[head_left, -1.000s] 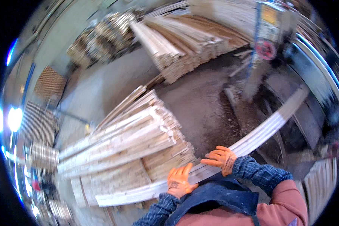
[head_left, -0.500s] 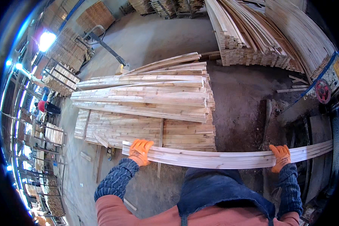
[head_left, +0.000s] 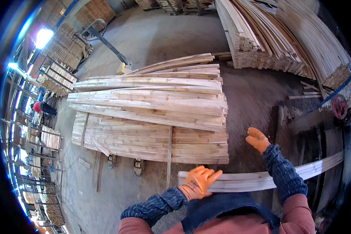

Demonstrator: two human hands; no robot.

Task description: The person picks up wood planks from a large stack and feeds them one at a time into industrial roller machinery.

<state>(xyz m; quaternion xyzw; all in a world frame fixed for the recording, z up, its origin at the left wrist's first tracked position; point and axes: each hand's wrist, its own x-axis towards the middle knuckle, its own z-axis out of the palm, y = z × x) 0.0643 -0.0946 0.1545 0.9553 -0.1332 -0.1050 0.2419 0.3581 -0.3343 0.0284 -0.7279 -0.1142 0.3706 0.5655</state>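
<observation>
Long, narrow, pale wooden boards (head_left: 245, 182) lie side by side as a bundle across the front of my apron, their right ends running toward the machine at the right edge. My left hand (head_left: 198, 182), in an orange glove, grips them close to their left end, fingers over the far edge. Raised off the boards is my right hand (head_left: 258, 140), also gloved in orange. Its fingers are stretched out and hold nothing; its forearm passes over the bundle and hides part of it.
Ahead stands a large stack of boards (head_left: 152, 97) with wooden crosspieces (head_left: 170, 148). A pallet jack handle (head_left: 109, 46) rises behind it. More lumber (head_left: 261, 43) is piled at the far right. The machine has a red handwheel (head_left: 339, 106). A person in red (head_left: 38, 107) is far left.
The boards have slid right toward the machine, my left hand moving along with them. My right hand has let go of them and moved up and to the left, its fingers now stretched out.
</observation>
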